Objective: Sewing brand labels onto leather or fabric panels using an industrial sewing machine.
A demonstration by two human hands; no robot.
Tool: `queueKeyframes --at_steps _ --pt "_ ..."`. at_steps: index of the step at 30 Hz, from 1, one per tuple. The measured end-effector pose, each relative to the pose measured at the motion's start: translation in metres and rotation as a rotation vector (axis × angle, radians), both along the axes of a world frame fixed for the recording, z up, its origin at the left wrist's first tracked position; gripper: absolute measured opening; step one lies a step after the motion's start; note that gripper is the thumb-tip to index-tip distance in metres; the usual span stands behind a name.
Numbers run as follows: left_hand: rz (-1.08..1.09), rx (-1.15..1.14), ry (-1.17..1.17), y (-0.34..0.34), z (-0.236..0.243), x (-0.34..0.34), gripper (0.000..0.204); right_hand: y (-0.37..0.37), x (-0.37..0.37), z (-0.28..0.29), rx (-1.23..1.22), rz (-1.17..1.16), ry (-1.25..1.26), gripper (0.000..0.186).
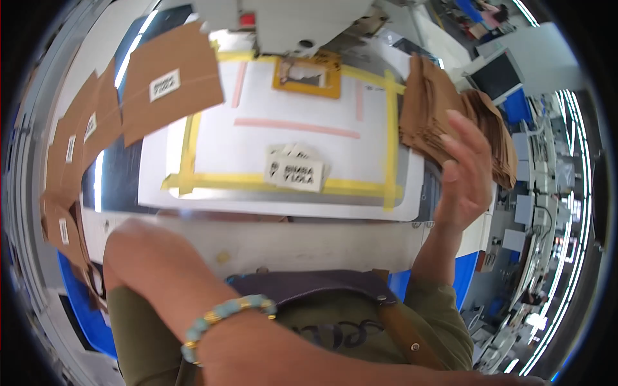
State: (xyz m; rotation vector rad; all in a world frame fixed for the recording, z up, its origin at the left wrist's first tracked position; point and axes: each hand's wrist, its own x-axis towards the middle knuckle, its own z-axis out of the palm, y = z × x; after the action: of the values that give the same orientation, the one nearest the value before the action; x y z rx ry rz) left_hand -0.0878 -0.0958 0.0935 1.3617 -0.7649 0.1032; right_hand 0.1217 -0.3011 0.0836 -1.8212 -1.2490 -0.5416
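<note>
My right hand [467, 170] is raised in front of a stack of brown sheet pieces [428, 100] on the right. Its fingers are curved and apart, with nothing between them; I cannot tell whether it touches the stack. My left arm is folded back, and a beaded bracelet [225, 315] circles its wrist. Beyond the bracelet, my left hand [335, 363] runs along the lower edge, its fingers not made out. Ahead, a small pile of white labels [295, 172] with dark print lies on a white board [219, 154] marked with yellow and pink tape.
A pale machine head [309, 22] overhangs the board's far side, above a yellow frame [280, 82]. At left, a brown piece with a white label [170, 106] lies near several similar labelled pieces [71, 145]. A monitor [496, 77] stands at far right.
</note>
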Motion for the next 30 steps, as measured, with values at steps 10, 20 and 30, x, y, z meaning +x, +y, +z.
queueKeyframes --at_steps 10,20,30 --pt "-0.685 -0.534 0.093 -0.017 0.009 0.026 0.03 -0.054 0.072 -0.032 -0.416 -0.605 -0.112 0.027" --pt "0.988 0.988 0.006 0.193 -0.11 0.082 0.049 -0.084 0.095 -0.029 -0.695 -0.585 -0.058 0.028" --pt "0.867 1.282 0.057 0.282 -0.128 0.089 0.065 -0.098 0.102 -0.023 -0.647 -0.515 -0.054 0.024"
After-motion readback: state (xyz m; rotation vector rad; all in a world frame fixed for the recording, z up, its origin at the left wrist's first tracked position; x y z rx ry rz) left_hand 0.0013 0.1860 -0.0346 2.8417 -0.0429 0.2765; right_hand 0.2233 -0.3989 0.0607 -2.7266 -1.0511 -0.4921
